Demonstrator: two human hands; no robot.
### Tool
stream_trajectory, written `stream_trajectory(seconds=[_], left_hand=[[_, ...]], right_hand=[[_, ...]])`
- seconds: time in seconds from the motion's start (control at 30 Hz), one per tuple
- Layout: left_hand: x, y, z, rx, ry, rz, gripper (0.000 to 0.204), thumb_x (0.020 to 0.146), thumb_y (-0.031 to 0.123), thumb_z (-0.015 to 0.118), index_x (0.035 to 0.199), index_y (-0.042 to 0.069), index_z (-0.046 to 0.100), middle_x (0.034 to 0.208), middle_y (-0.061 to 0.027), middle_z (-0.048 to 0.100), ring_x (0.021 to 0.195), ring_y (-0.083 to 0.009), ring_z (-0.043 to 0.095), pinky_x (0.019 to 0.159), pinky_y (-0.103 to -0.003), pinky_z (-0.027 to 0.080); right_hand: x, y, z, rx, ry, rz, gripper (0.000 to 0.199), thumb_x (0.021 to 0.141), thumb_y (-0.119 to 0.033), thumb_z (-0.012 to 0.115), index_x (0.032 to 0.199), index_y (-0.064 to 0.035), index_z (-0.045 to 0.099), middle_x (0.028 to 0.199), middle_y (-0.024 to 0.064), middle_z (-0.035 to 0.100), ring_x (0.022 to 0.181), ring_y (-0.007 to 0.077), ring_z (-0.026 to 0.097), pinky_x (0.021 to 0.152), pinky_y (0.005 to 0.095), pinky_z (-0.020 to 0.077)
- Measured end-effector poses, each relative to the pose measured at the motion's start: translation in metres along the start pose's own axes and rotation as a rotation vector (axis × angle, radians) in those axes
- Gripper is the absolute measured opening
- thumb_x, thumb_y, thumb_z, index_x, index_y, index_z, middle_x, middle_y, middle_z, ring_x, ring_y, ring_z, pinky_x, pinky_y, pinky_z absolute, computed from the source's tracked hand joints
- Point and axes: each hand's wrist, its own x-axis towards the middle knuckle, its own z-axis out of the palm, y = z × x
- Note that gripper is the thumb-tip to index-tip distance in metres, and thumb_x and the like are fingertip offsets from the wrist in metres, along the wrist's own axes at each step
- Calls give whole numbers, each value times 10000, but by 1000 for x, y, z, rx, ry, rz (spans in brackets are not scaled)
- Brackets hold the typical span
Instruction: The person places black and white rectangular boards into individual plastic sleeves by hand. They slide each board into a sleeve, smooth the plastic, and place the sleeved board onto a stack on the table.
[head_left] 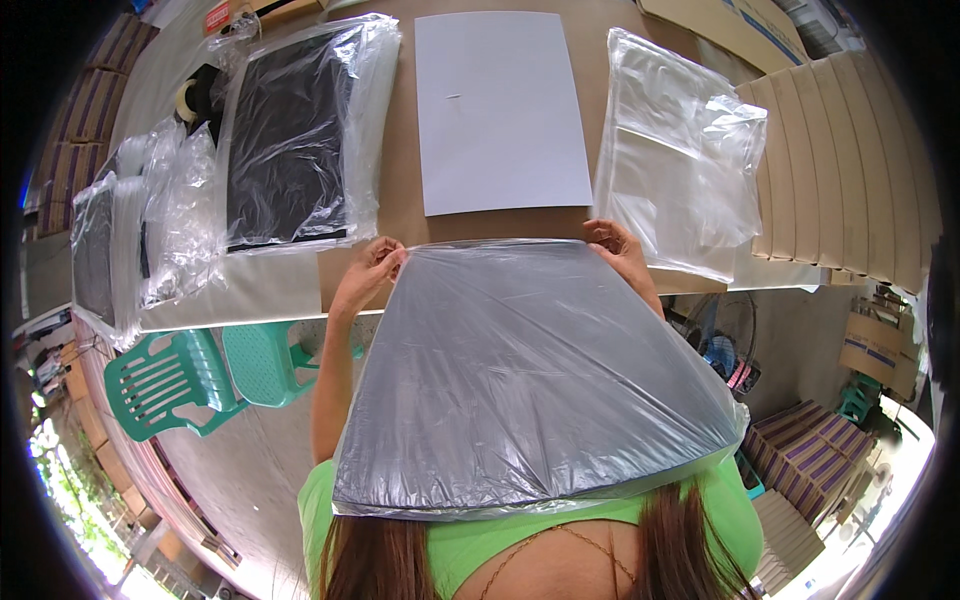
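Both hands (pixel 372 262) (pixel 612 246) at bagged sheet's (pixel 520 370) top.

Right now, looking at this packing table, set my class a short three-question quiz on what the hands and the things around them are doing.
1. True or false: both hands grip the far edge of the grey sheet in a clear plastic bag.
2. Which lies on the table straight beyond the hands? A) a white sheet B) a roll of tape C) a green chair
3. Fill in: left of the white sheet lies a bagged stack of ____ sheets.

Key
1. True: the left hand and right hand pinch its two far corners with their fingers.
2. A: the white sheet.
3. Black: the black stack.
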Motion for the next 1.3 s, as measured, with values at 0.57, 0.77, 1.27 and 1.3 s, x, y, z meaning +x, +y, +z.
stream_trajectory(seconds=[0.57,0.77,1.27,1.3], left_hand=[[-46,53,16,156,-180,483,405,812,205,607,1204,112,575,1239,-90,542,1256,-232,408,1025,-378,328],[-7,27,26,57,-174,390,406,906,339,467,1142,34,593,1176,-102,565,1166,-204,474,995,-320,349],[-1,-3,-101,-529,544,479,563,881,266,601,1357,79,365,1103,54,547,991,-40,492,828,-191,378],[-8,-7,-125,-491,549,472,575,882,250,598,1370,81,347,1120,40,548,1010,-58,501,836,-213,395]], right_hand=[[-30,-59,14,-64,-234,-314,420,675,-237,701,1053,-66,640,1100,82,591,1125,231,507,976,346,366],[1,-12,32,-113,-8,-355,318,760,-209,694,1012,-26,632,963,84,643,974,186,575,865,320,436],[0,11,44,-23,157,-172,105,894,-62,548,951,-7,616,788,14,621,743,78,595,682,211,471],[0,12,41,-29,143,-168,107,894,-59,546,955,-5,614,791,14,622,744,79,596,685,212,473]])
